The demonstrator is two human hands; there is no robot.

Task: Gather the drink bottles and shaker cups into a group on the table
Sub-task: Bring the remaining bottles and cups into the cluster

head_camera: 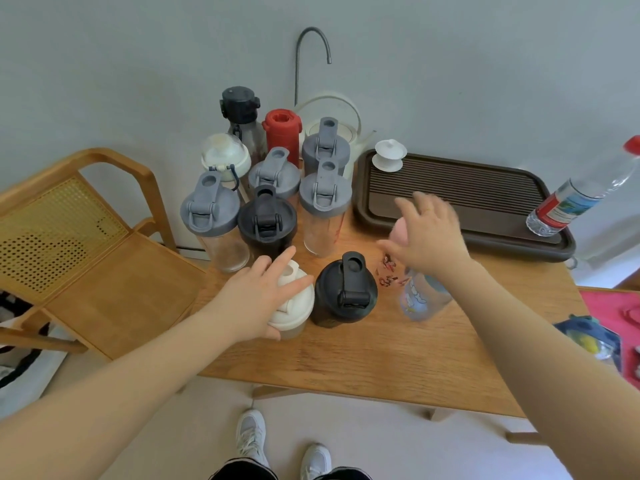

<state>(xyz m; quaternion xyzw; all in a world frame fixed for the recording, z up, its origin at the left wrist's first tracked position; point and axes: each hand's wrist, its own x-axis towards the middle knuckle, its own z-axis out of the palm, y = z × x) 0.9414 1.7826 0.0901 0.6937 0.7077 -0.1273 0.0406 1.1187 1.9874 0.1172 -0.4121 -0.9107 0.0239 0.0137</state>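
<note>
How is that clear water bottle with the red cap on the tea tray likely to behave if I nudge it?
The clear water bottle is tall and narrow, so it probably tips easily. It seems to stand on the dark tea tray near its right edge, and its lean may only be lens distortion. It looks mostly empty, so likely light. If it falls, the round body would probably roll.

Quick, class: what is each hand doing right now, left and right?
Left hand: resting on the white shaker cup, fingers spread over its lid, not clearly gripping.
Right hand: open, fingers spread over the pink-capped bottle; grip cannot be told.
</note>
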